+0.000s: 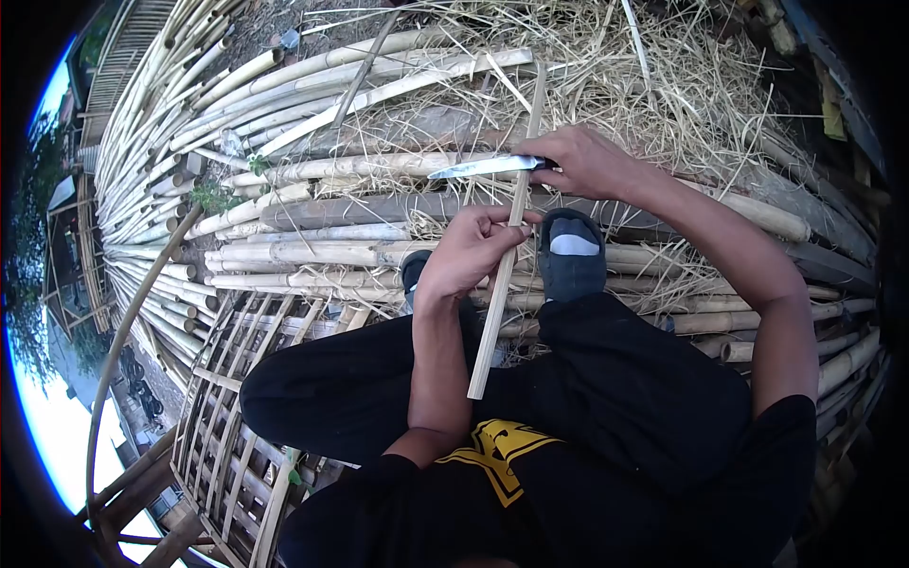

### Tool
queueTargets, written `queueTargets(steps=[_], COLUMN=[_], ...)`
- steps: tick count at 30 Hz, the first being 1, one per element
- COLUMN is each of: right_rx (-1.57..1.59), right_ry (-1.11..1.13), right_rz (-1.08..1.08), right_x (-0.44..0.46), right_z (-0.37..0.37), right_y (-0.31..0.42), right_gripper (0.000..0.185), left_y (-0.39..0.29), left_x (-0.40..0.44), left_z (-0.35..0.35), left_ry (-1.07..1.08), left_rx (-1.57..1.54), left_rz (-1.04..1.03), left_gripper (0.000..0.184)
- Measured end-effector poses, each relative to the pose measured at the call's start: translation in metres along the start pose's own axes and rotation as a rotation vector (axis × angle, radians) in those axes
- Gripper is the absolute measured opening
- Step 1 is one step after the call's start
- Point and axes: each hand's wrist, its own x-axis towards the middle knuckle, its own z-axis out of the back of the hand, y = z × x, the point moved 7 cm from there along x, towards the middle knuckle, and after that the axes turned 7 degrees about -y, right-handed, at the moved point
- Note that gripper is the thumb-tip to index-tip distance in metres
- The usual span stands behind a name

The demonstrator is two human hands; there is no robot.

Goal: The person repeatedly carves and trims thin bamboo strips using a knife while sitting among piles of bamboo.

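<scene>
A long, narrow bamboo strip (492, 331) runs lengthwise in front of my body, its near end over my lap. My left hand (473, 248) is closed around the strip's middle, thumb on top. Farther up, my right hand (573, 163) grips the dark handle of a knife (488, 167). The blade points left and crosses the strip close to the handle. Whether the edge touches the strip cannot be made out.
Bamboo poles (322, 254) lie beneath and around my feet. Shavings (606, 66) cover the ground ahead. A slatted bamboo frame (222, 417) stands at the lower left, near a curved pole (123, 331). My sandalled foot (573, 270) is beside the strip.
</scene>
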Motion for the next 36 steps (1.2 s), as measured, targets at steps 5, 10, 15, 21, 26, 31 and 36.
queueTargets(steps=[5, 10, 15, 21, 26, 31, 36], right_rx=[0.073, 0.193, 0.232, 0.244, 0.271, 0.270, 0.235], right_ry=[-0.036, -0.041, -0.028, -0.026, -0.035, -0.054, 0.010], right_rz=[-0.019, -0.115, -0.129, -0.238, -0.245, -0.214, -0.257], right_x=[-0.002, 0.001, 0.003, 0.005, 0.004, 0.007, 0.005], right_z=[-0.016, -0.032, -0.041, -0.051, -0.055, -0.058, -0.059], right_y=[0.009, 0.016, 0.025, 0.018, 0.022, 0.023, 0.017], right_gripper=[0.026, 0.027, 0.027, 0.026, 0.027, 0.028, 0.028], left_y=[-0.008, -0.045, -0.084, -0.105, -0.109, -0.105, -0.096], left_x=[-0.013, -0.046, -0.088, -0.115, -0.127, -0.134, -0.120], left_z=[0.013, 0.071, 0.066, 0.042, 0.032, 0.030, 0.032], left_ry=[-0.033, -0.701, -0.598, -0.285, -0.275, -0.376, -0.504], left_rx=[-0.001, -0.077, -0.469, -0.387, -0.348, -0.375, -0.453], left_rz=[0.038, -0.416, -1.015, -1.258, -1.274, -1.316, -1.109], left_gripper=[0.036, 0.055, 0.080, 0.071, 0.060, 0.059, 0.050])
